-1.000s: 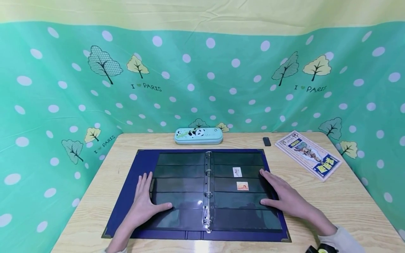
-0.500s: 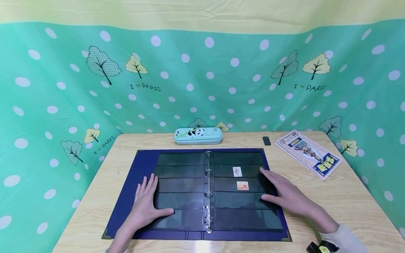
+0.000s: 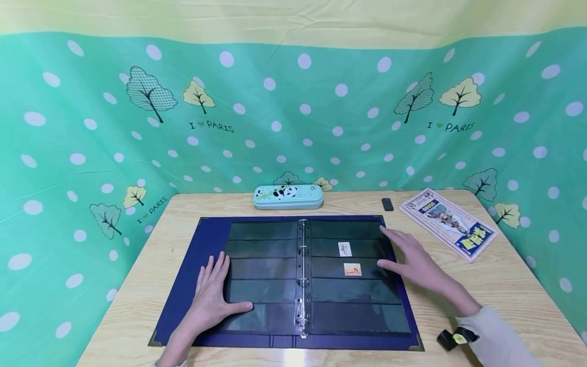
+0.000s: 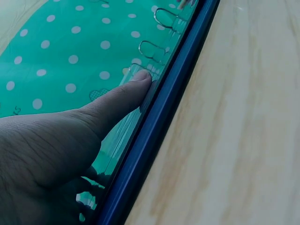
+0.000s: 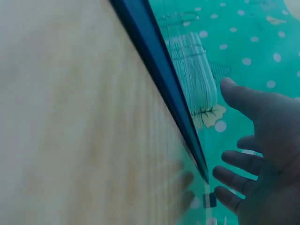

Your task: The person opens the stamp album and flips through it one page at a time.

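A blue ring-binder stamp album [image 3: 184, 298] lies spread on the table, with black pocket pages on both sides of its metal rings [image 3: 302, 282]. On the right page sit a pale stamp [image 3: 344, 248] and, just below it, an orange stamp [image 3: 352, 269]. My left hand [image 3: 210, 295] rests on the left page's outer edge, thumb stretched across the page; the left wrist view shows the thumb [image 4: 122, 98] near the album's front edge. Fingers spread, my right hand [image 3: 415, 260] hovers at the right page's outer edge. In the right wrist view its palm [image 5: 281, 145] faces the album, holding nothing.
Behind the album stands a light-blue panda pencil case [image 3: 288, 197]. A small black object [image 3: 387, 204] lies to its right. Printed booklets [image 3: 448, 224] are stacked at the back right of the wooden table [image 3: 500, 290]. A green dotted curtain [image 3: 293, 117] surrounds the table.
My right hand has moved up along the right page's edge, away from me. The left hand shifted slightly toward me at first, then held still. The album and both stamps stay put.
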Tool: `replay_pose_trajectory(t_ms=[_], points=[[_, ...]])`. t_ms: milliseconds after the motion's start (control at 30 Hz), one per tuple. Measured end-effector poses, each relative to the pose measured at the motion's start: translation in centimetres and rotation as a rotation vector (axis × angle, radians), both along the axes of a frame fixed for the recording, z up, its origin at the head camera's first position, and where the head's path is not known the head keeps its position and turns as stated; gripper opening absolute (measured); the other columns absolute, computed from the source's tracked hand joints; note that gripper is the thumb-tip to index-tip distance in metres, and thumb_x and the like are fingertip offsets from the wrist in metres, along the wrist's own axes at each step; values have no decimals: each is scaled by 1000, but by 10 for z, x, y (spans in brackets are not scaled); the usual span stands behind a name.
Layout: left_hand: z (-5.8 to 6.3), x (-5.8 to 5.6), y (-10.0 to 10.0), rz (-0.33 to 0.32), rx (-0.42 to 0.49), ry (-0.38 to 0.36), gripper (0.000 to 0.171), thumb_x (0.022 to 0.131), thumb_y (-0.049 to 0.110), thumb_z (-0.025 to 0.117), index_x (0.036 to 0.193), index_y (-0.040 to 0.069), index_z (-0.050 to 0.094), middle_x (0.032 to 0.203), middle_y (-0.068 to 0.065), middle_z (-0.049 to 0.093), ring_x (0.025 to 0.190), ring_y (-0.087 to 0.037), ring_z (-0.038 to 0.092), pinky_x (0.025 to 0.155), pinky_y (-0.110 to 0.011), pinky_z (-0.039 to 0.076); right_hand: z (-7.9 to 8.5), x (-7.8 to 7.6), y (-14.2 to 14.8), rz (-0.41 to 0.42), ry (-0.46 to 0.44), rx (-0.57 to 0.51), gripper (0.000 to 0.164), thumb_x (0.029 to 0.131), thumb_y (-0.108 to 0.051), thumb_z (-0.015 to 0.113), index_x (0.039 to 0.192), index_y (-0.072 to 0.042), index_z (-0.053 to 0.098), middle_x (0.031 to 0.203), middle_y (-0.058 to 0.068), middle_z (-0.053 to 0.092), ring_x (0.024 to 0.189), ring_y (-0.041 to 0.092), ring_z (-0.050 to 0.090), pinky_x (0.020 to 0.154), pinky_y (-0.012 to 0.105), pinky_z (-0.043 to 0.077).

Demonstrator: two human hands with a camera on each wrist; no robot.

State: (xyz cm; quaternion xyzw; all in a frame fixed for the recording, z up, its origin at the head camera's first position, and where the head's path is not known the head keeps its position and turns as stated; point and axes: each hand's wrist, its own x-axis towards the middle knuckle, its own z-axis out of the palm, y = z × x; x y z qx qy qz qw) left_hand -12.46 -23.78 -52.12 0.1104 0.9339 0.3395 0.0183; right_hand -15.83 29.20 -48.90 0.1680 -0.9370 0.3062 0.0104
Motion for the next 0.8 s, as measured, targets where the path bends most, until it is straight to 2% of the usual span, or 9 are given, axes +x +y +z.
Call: replay_pose_trajectory(t_ms=[133,400,633,800], points=[[-2,0,-1,-3,3,14,144,72,67,96,171,-11,25,179,-36,15,167,-57,-2,133,-65,-12,-1,-10,2,4,-9,-11,97,100,-37,86,175,-7,32,172,30,39,154,58,36,115,82,36],[4,1,1,2,-19,-11,145,70,63,98,171,-12,24,180,-35,14,166,-58,-3,131,-71,-8,-9,-29,3,13,-35,-22,113,94,-42,90,178,-11,22,175,28,36,154,54,33,114,80,37],[7,1,2,5,-54,-44,145,71,62,98,172,-10,22,181,-32,11,167,-56,-5,131,-71,-7,-17,-38,10,-16,11,49,116,88,-46,94,174,-2,30,170,32,32,150,54,33,111,78,41],[7,2,1,6,-50,-38,144,71,61,98,171,-11,23,181,-33,12,167,-57,-5,131,-72,-7,-18,-45,12,-28,-10,56,113,89,-48,93,173,-1,33,167,34,31,149,56,32,110,78,41]])
